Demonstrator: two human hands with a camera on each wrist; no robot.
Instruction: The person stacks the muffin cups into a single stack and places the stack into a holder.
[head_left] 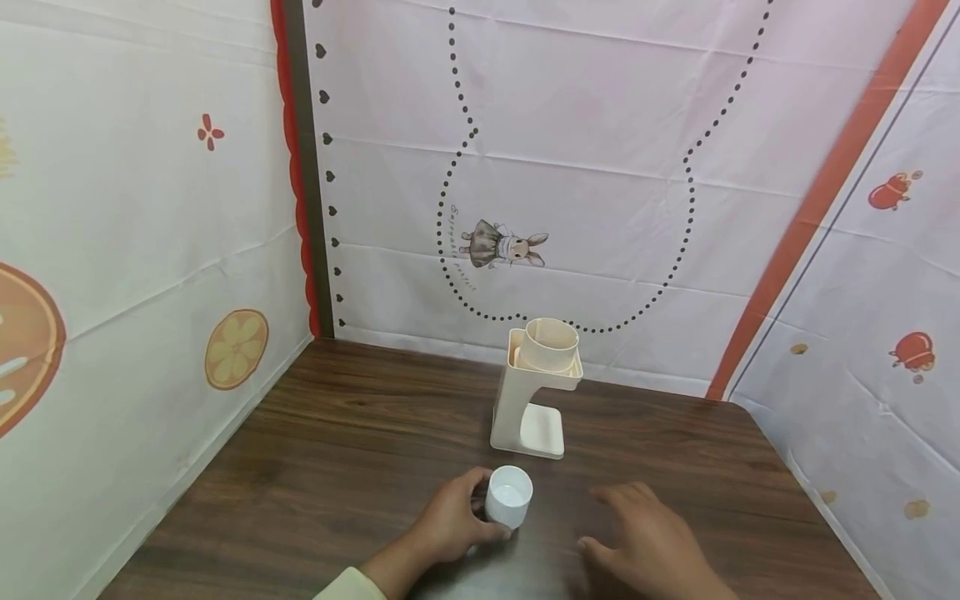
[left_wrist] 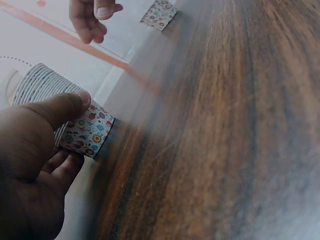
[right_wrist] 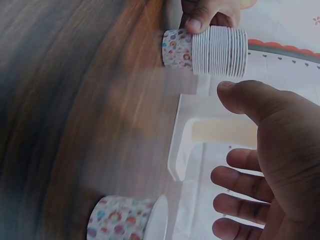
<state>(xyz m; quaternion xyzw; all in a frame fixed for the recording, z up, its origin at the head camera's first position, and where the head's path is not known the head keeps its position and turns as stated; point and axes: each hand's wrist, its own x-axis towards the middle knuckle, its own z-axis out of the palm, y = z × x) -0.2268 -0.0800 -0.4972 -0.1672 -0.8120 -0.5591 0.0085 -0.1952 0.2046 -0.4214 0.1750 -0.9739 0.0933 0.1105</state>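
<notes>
My left hand [head_left: 453,518] grips a stack of nested paper cups [head_left: 509,497], thumb on one side and fingers on the other. Seen from the head, the stack shows its white inside and upper rim. The left wrist view shows many stacked rims and a colourful print on the lowest cup [left_wrist: 90,132]. To the right, my right hand [head_left: 648,542] hovers with fingers spread and nothing held. A single printed paper cup [right_wrist: 117,218] stands on the table near that hand in the right wrist view; the head view does not show it.
Beyond the cups stands a cream plastic stand [head_left: 517,400] with a round tube [head_left: 551,343] on top and a flat foot [head_left: 542,430]. Dark wood-grain tabletop [head_left: 337,450] lies beneath everything. Printed cloth walls [head_left: 600,208] enclose the table at the back and both sides.
</notes>
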